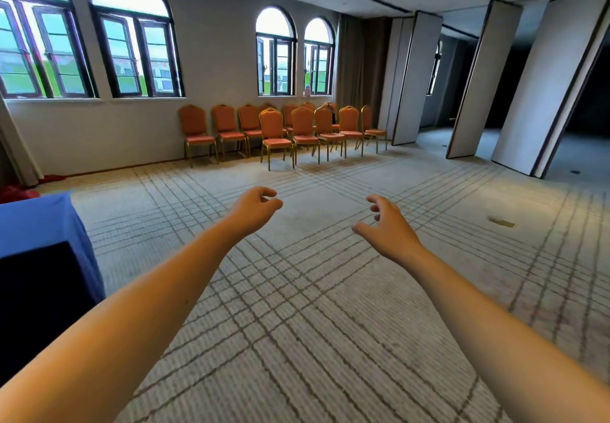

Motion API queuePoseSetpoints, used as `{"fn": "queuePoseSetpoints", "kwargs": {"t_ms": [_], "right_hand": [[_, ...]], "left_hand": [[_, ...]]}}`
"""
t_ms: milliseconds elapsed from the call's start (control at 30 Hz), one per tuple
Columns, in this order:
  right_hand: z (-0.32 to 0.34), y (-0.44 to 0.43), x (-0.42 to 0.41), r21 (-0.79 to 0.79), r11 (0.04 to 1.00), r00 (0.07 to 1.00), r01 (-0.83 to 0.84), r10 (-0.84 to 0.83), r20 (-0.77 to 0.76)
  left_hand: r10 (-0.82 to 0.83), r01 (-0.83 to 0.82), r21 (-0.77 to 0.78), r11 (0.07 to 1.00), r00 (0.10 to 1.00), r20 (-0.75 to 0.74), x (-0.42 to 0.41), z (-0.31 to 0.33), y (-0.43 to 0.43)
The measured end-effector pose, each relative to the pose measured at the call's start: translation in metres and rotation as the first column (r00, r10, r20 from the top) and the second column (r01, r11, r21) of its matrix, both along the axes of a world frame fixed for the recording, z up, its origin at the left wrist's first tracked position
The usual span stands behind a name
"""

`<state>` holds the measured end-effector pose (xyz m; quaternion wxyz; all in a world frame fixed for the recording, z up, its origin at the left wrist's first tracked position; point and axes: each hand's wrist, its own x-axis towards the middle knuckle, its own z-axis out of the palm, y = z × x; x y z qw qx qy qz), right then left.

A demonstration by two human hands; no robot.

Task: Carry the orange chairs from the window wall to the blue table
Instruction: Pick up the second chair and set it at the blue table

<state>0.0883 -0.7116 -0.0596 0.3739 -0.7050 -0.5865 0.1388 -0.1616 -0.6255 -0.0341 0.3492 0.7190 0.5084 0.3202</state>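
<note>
- Both bare arms reach forward over the carpet (330, 307), held apart from each other and touching nothing.
- The left hand (254, 206) has its fingers loosely curled with the thumb near the fingertips; it holds nothing.
- The right hand (384, 224) is relaxed, fingers slightly bent and the thumb spread out to the side; it too is empty.
- The orange chairs (280, 132) stand in two rough rows against the far wall, below the arched windows (293, 56), well apart from both hands.
- The chairs have gold-coloured frames, padded orange seats and backs; the front row stands just ahead of the back row and partly hides it.
- The blue table (36, 221) shows at the left edge, near the left forearm, covered by a blue cloth that hangs down its side.
- Something red (19, 191) lies on the floor behind the table by the wall; what it is cannot be told.
- Tall folding wall panels (475, 79) stand angled open on the right, with a darker room behind them.
- A small dark patch (501, 223) marks the carpet to the right of the right hand.
</note>
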Motion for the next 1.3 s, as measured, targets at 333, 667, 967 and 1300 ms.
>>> {"fn": "queuePoseSetpoints", "kwargs": {"t_ms": [333,667,967,1300], "right_hand": [[-0.02,0.268,0.1,0.007,1.0,0.997,-0.017,0.018,-0.069],[0.001,0.55,0.19,-0.013,0.996,0.995,-0.087,0.087,-0.042],[-0.02,0.809,0.243,-0.014,0.993,0.993,-0.118,0.118,-0.027],[-0.033,1.08,0.321,-0.047,0.995,0.995,-0.084,0.081,-0.05]], "left_hand": [[0.007,-0.009,-0.043,0.999,0.999,-0.051,0.097,-0.016,0.255],[0.079,-0.081,-0.021,0.996,0.993,-0.082,0.172,-0.006,0.501],[0.088,-0.089,-0.021,0.996,0.995,-0.057,0.226,-0.026,0.755],[0.121,-0.121,-0.049,0.991,0.993,-0.016,0.305,-0.029,1.057]]}}
